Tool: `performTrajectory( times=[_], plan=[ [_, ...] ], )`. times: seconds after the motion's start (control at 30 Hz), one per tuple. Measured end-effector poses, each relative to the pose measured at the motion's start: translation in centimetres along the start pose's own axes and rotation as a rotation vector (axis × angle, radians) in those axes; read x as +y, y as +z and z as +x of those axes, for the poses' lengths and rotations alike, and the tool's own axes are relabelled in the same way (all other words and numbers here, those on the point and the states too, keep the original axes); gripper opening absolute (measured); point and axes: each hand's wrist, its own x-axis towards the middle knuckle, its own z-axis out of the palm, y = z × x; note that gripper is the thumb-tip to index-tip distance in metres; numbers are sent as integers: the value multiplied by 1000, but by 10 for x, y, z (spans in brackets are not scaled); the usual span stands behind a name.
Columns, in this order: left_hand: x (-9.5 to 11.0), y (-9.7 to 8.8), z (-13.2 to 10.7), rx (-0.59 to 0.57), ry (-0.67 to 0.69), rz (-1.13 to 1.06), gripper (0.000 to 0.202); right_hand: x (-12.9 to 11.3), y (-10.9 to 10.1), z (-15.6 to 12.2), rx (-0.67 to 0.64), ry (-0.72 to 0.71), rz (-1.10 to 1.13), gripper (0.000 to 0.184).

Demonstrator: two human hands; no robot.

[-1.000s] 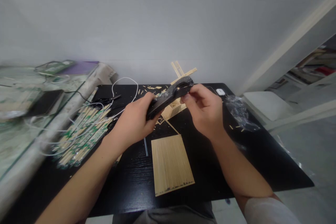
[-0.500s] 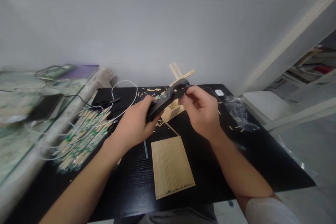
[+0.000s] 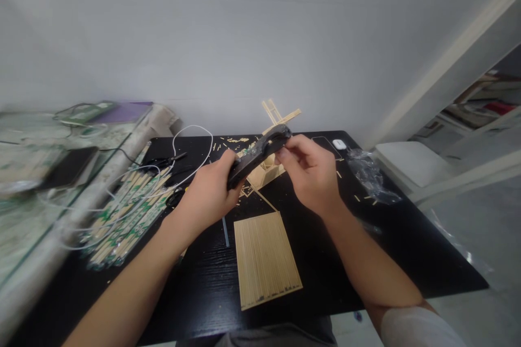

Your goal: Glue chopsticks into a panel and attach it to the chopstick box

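Note:
My left hand (image 3: 211, 190) is wrapped around a black, elongated tool (image 3: 260, 153) with a curved far end, held above the table; its exact kind I cannot make out. My right hand (image 3: 311, 173) is closed in a pinch at the tool's right end, and whatever its fingertips grip is hidden. Behind the tool, partly covered by it, stands a model of thin wooden sticks (image 3: 264, 173) with crossed lattice arms rising at the top. In front of both hands a flat panel of wooden sticks (image 3: 266, 257) lies on the table, with dark marks along its near edge.
On the left of the black table (image 3: 199, 293) lie packed bundles of sticks (image 3: 126, 217), a white cable (image 3: 191, 126) and black scissors (image 3: 163, 160). A thin bluish strip (image 3: 226, 232) lies left of the panel. Clear plastic wrap (image 3: 372, 176) and a small white case (image 3: 338, 144) lie right.
Both hands and the black tool have shifted only slightly, keeping the same hold. The panel and the stick model stay in place.

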Motion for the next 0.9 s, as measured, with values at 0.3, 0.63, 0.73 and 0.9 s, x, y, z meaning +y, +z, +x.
performTrajectory(
  times=[0.3, 0.63, 0.73, 0.9],
  plan=[
    [-1, 1, 2, -14, -39, 120, 17, 1, 2, 0, -8, 13, 44, 15],
    [-4, 4, 0, 73, -24, 224, 13, -1, 5, 0, -3, 57, 35, 16],
    [-4, 2, 0, 71, -31, 235, 16, -1, 5, 0, -9, 70, 43, 16],
    [2, -7, 2, 63, -4, 163, 34, -2, 5, 0, -24, 61, 65, 18]
  ],
)
